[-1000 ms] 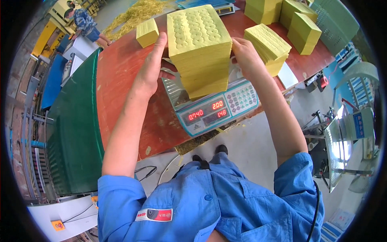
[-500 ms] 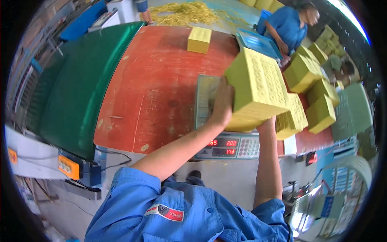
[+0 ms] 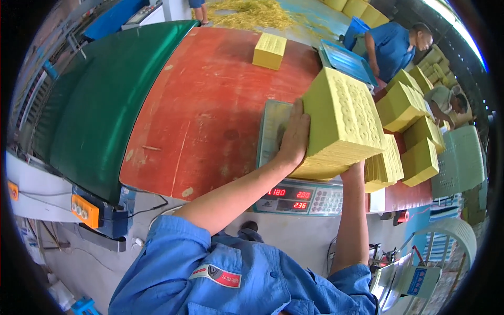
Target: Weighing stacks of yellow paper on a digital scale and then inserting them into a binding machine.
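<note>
A tall block of stacked yellow paper sheets (image 3: pixel 341 115), its top stamped with rows of ring patterns, sits over a digital scale (image 3: pixel 270 202) with lit red figures. My left hand (image 3: pixel 295 136) lies along the block's left side, fingers pressed together and pointing away from me. At the near right lower corner my right hand (image 3: pixel 354 170) grips the block from below, its fingers mostly hidden. Between them they hold the block, and whether its underside rests fully on the scale cannot be seen. Touching close on the right is another, looser yellow paper stack (image 3: pixel 385 165).
A smaller yellow block (image 3: pixel 270 51) stands on the red tabletop (image 3: pixel 194 100). Left of it is a green belt surface (image 3: pixel 100 110). A blue tray (image 3: pixel 346 63), more yellow blocks (image 3: pixel 401 107) and a pale green basket (image 3: pixel 461 157) are at right. Two people work beyond.
The scale's lit figures have changed. My hands keep their hold on the block, which stays almost in place over the scale. The whole view has shifted slightly.
</note>
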A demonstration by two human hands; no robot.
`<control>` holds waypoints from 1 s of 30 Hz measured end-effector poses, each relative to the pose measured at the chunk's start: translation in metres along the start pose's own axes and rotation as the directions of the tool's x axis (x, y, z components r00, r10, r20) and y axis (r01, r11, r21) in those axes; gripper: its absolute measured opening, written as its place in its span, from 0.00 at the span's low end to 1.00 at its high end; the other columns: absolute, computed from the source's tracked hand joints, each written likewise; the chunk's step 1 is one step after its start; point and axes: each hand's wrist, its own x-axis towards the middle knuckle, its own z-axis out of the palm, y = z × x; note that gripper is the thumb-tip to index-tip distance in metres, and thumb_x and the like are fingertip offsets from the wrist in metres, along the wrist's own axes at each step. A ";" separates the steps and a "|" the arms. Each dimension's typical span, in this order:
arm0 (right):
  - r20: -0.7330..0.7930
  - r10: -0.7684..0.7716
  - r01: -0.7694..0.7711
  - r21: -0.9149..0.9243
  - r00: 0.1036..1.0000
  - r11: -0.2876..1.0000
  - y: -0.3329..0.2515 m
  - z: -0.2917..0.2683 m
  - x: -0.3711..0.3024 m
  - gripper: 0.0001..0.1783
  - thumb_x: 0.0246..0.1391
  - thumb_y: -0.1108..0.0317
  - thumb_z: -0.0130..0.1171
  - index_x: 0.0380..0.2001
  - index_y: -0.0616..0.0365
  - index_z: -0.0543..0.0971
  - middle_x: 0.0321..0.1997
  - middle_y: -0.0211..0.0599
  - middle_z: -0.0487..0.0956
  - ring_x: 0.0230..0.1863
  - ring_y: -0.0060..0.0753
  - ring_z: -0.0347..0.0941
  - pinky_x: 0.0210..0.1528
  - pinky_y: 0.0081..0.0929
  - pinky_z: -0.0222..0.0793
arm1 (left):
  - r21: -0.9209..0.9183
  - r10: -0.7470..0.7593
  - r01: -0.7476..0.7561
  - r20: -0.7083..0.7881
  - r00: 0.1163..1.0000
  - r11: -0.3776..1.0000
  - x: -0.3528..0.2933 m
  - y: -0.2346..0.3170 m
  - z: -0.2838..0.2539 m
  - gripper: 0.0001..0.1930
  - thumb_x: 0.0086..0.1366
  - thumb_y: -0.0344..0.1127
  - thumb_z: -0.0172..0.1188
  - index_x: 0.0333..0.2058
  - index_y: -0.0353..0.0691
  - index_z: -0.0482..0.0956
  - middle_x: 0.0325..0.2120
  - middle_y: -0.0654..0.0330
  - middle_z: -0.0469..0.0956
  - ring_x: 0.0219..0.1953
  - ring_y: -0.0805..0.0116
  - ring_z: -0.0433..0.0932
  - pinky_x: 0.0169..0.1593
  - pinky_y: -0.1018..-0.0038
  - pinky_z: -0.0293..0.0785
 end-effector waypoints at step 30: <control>0.042 -0.252 0.255 -0.136 0.967 0.957 -0.030 0.002 0.008 0.34 0.70 0.48 0.39 0.67 0.63 0.60 0.72 0.47 0.61 0.73 0.40 0.53 0.71 0.32 0.48 | 0.762 -0.040 -0.639 0.645 0.763 0.101 0.032 0.148 0.053 0.33 0.73 0.56 0.41 0.65 0.36 0.63 0.68 0.47 0.57 0.72 0.51 0.50 0.71 0.59 0.42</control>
